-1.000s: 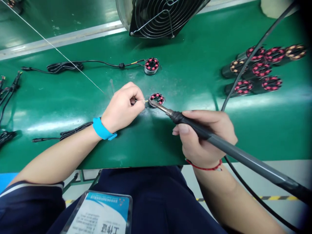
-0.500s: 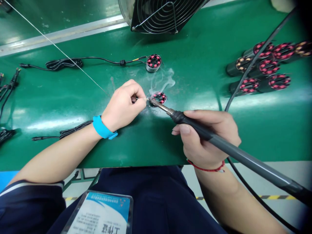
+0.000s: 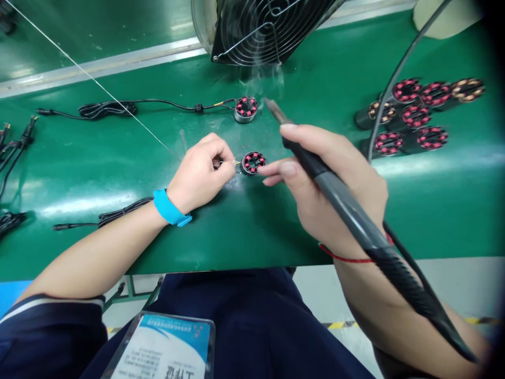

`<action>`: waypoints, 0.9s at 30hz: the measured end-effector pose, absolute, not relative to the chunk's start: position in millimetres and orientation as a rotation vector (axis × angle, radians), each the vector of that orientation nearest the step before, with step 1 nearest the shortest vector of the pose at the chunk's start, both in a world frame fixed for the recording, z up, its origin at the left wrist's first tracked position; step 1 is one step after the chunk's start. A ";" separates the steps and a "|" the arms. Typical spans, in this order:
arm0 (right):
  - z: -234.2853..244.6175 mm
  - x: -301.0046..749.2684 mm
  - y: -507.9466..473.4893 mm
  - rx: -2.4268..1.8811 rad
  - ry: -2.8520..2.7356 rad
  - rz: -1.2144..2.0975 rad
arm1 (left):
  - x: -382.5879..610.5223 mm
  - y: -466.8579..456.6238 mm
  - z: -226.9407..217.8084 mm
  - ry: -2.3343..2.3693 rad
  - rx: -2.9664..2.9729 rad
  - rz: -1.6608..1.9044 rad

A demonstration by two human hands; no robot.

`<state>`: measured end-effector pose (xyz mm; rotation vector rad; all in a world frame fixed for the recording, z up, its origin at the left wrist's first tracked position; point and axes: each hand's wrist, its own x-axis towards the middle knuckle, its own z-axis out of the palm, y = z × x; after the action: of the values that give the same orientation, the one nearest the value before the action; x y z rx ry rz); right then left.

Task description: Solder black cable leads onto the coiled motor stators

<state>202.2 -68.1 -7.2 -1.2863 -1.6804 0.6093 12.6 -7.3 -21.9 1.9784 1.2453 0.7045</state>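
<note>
My right hand (image 3: 339, 189) grips a soldering iron (image 3: 347, 205), its tip raised beside the far motor stator and off the near one. A fingertip of that hand reaches the right rim of the near motor stator (image 3: 253, 162), which has red windings; whether it touches cannot be made out. My left hand (image 3: 205, 171) is closed in a pinch on thin wire ends just left of this stator. A thin solder wire (image 3: 130, 113) runs from the upper left towards my left hand. A black cable (image 3: 122, 211) lies partly hidden behind my left forearm.
Beyond the near stator stands another stator (image 3: 245, 109) joined to a coiled black cable (image 3: 106, 109). A fan with a wire guard (image 3: 272, 37) is at the back. Several stators (image 3: 414, 116) are grouped at the right, behind the iron's cord (image 3: 390, 84). More cables (image 3: 23, 137) lie far left.
The soldering iron has lifted off the near stator and moved up and away, its tip now by the far stator. Smoke has drifted towards the fan. My left hand has barely moved.
</note>
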 end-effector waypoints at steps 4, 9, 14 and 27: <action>-14.7 192.8 -53.4 -1.316 -1.730 0.728 | 12.6 -7.8 -22.0 1.256 1.973 0.704; -43.7 184.2 -44.0 -1.267 -1.708 0.671 | 12.6 -7.5 -23.7 1.238 1.966 0.731; -52.4 180.9 -41.4 -1.231 -1.753 0.638 | 12.8 -6.9 -23.0 1.236 1.966 0.735; -53.5 186.6 -42.7 -1.159 -1.733 0.516 | 9.9 -6.3 -28.7 1.189 1.823 0.806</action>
<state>186.6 -42.7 -53.5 -1.1585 -1.7333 0.5164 9.9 -6.3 -28.7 1.8231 1.1892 0.8057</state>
